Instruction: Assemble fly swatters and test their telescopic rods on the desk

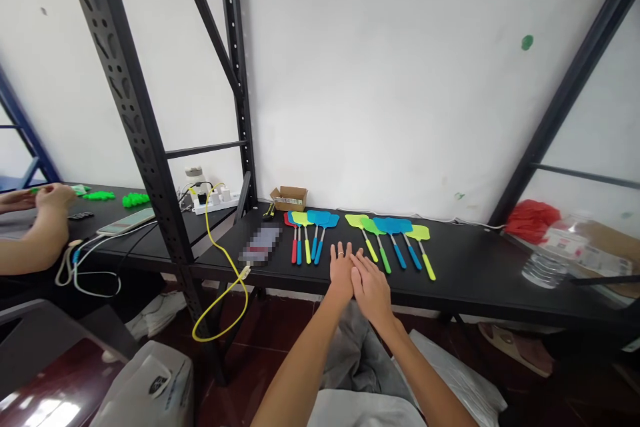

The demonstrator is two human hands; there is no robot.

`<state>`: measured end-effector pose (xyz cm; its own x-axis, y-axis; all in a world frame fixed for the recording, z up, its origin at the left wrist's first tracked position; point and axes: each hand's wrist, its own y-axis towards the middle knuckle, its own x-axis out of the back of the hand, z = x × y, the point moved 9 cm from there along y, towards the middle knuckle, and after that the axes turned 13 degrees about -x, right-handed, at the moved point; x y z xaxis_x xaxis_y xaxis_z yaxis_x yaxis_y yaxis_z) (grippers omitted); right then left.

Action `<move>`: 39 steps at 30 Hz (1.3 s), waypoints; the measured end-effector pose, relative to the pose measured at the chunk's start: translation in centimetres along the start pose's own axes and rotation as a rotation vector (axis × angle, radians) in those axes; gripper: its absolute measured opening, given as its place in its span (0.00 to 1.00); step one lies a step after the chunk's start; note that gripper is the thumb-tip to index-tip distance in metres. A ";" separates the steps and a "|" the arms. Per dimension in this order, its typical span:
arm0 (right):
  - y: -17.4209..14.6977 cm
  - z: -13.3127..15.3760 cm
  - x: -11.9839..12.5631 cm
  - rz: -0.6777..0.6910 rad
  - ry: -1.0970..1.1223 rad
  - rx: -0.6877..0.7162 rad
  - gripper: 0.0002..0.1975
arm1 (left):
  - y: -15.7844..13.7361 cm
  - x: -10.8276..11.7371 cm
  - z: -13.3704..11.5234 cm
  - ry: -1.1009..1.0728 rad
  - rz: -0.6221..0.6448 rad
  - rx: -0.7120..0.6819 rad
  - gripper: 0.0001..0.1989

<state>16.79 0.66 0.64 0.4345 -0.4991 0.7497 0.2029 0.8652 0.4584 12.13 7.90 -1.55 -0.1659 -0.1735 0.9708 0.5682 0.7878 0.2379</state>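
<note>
My left hand point(341, 274), with a ring on one finger, rests at the front edge of the black table point(475, 274), fingers stretched out. Partly over it lies my right hand point(373, 287), its fingers also straight; neither holds anything. Two groups of fly swatters flank my hands, heads toward the wall. In the left group are a red swatter point(294, 250), a yellow-green swatter point(307, 250) and several blue ones point(319, 252). To the right lie a green swatter point(384, 258), two blue swatters point(399, 256) and yellow-green ones point(428, 266) at both ends.
A phone with a blurred screen point(261, 244) is plugged into a yellow cable point(235, 267). Behind it sits a small cardboard box point(290, 198). A big plastic bottle point(553, 254) and red bag point(533, 220) stand right. Another person's hands point(55, 197) work at far left, beyond the metal post point(135, 120).
</note>
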 end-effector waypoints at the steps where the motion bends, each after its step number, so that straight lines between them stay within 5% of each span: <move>1: 0.0 0.0 0.0 -0.008 -0.010 0.007 0.25 | -0.2 0.4 0.1 0.026 -0.033 0.017 0.28; 6: -0.1 -0.3 0.0 -0.063 -0.050 0.009 0.25 | -0.9 2.1 1.5 0.100 -0.178 0.208 0.22; 10: -0.4 -0.1 -0.1 -0.081 -0.076 0.029 0.24 | -1.3 2.1 3.2 0.086 -0.166 0.369 0.21; 19: -0.5 0.2 0.2 -0.086 -0.081 0.038 0.24 | -2.2 3.9 2.5 0.098 -0.261 0.348 0.18; 39: -0.1 -0.3 0.0 -0.012 -0.024 -0.004 0.24 | -2.0 3.4 3.0 0.086 -0.175 0.394 0.17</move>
<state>17.02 0.63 0.46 0.4114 -0.5100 0.7554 0.2115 0.8596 0.4652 8.04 7.49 1.22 -0.1553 -0.3596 0.9201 0.1837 0.9046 0.3846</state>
